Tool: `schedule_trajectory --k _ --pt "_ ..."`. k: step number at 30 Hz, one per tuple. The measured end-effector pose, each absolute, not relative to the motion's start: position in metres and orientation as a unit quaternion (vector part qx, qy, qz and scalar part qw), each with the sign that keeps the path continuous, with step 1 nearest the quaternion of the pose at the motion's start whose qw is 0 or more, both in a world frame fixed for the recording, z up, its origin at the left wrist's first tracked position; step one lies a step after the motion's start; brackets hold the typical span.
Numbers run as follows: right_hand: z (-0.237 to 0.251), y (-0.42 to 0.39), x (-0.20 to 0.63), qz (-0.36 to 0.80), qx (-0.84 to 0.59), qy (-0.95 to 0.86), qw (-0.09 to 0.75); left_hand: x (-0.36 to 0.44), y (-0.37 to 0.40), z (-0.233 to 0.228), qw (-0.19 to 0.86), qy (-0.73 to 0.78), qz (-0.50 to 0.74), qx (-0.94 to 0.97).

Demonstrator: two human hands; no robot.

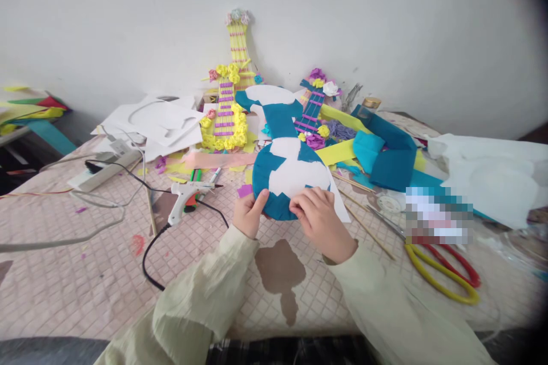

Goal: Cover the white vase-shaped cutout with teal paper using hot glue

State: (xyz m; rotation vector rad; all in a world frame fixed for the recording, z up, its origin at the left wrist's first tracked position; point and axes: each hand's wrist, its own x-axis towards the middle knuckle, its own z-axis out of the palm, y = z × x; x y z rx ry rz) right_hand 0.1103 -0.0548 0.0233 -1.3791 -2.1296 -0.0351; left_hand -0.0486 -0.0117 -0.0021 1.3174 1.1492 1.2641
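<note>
We judge the covering well along: blue paper (264, 166) folds over much of the cutout (295, 177), its white middle bare, with perhaps the edge near three o'clock left to finish. It sits above mid-desk (107, 296), round below, its neck rising toward twelve. Our left hand (249, 214) is clamped on its rim at seven o'clock; our right hand (321, 222) touches at five, pinching or merely pressing, we cannot tell.

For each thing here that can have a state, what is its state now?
White cutout: held, only partly blue-covered
Left hand: gripping the cutout
Right hand: bent, touching the cutout
Glue gun: lying down, not held
Scissors: lying down, partly pixelated
Power strip: on or off, unclear
</note>
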Motion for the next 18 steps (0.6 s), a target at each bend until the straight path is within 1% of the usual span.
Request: schedule_trajectory --k 4,9,11,15,17,18 --pt "0.028 -0.052 0.116 0.003 -0.530 -0.777 0.339 -0.049 -0.012 -0.001 0.459 0.468 0.516 0.552" --pt "0.042 -0.047 0.141 0.022 -0.530 -0.721 0.446 -0.049 -0.012 0.000 0.458 0.475 0.513 0.549" --pt "0.047 -0.047 0.151 0.086 -0.541 -0.675 0.494 -0.048 -0.012 0.001 0.459 0.479 0.517 0.541" --pt "0.059 -0.050 0.170 0.276 -0.527 -0.542 0.594 -0.049 -0.011 -0.001 0.474 0.470 0.516 0.537" --pt "0.068 -0.054 0.183 0.310 -0.495 -0.495 0.643 -0.050 -0.011 -0.002 0.474 0.467 0.515 0.541" --pt "0.073 -0.057 0.191 0.308 -0.481 -0.483 0.663 -0.050 -0.011 -0.002 0.471 0.467 0.515 0.542"
